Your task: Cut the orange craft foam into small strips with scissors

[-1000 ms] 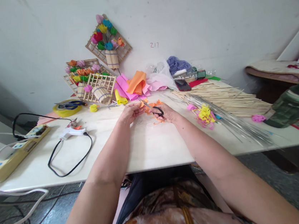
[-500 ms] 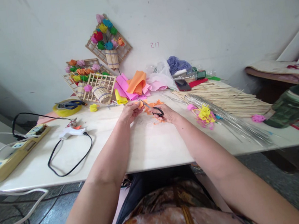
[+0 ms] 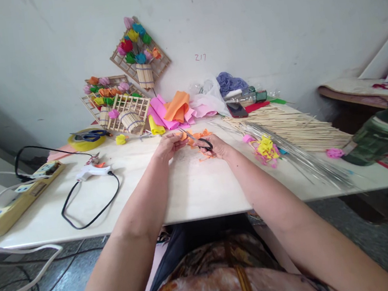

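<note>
My left hand (image 3: 170, 145) pinches a small piece of orange crepe paper (image 3: 183, 136) over the middle of the table. In my right hand (image 3: 219, 146) is a pair of scissors (image 3: 205, 145) with black handles, its blades pointing left toward that piece. Loose orange paper scraps (image 3: 200, 138) lie on the tabletop just under and behind the blades. Whether the blades touch the held paper is too small to tell. Behind my hands lie folded crepe sheets, an orange sheet (image 3: 177, 107) on top of a pink sheet (image 3: 159, 113).
A white glue gun (image 3: 94, 172) with a black cord and a yellow power strip (image 3: 21, 200) lie left. Wooden sticks (image 3: 293, 129), silver wires (image 3: 294, 162) and a green bottle (image 3: 381, 131) occupy the right. Stick lattices with paper flowers (image 3: 131, 115) stand at the back left.
Both hands stay almost in place, with the scissors and orange paper still held. The whole view has shifted very slightly.
</note>
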Motion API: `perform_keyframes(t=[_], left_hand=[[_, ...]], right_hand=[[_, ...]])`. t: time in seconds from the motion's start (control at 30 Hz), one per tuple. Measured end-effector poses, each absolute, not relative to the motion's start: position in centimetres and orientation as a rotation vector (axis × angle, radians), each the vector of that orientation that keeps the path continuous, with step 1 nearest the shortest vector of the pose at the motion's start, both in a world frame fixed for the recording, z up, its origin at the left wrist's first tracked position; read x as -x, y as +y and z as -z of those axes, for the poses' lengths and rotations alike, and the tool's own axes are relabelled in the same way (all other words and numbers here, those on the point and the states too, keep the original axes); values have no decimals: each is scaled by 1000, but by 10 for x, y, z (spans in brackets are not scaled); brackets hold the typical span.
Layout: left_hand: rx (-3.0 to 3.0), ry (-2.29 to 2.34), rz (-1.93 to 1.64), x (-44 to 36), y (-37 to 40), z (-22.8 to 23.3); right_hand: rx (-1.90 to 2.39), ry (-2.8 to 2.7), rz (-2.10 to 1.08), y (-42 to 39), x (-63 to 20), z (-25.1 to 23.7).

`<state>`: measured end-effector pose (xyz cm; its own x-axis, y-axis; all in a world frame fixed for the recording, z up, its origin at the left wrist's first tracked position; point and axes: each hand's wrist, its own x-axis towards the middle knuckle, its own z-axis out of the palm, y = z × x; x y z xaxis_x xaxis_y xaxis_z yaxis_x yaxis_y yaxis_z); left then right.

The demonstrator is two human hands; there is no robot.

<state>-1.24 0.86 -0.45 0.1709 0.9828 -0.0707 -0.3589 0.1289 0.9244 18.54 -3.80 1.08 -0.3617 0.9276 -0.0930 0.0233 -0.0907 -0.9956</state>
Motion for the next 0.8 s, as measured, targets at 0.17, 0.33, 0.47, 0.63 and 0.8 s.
perform_keyframes(t=[0.17,0.33,0.47,0.63,0.8], left_hand=[[-938,857,-1169,14,9,4],[-944,857,-1165,17,11,6],[-926,840,-1201,15,11,5],[-930,823,-1222,14,9,5],[-905,833,-1238,12,6,3]], right_hand=[[1094,-1440,-1533,-36,-185,-10],[1106,-1406,-1539,-39,-184,-13],[1121,-1404,-1516,-42,-183,-16],[1131,-1398,-1522,-42,-182,-16],[1123,-1415,-1517,-41,-182,-14]])
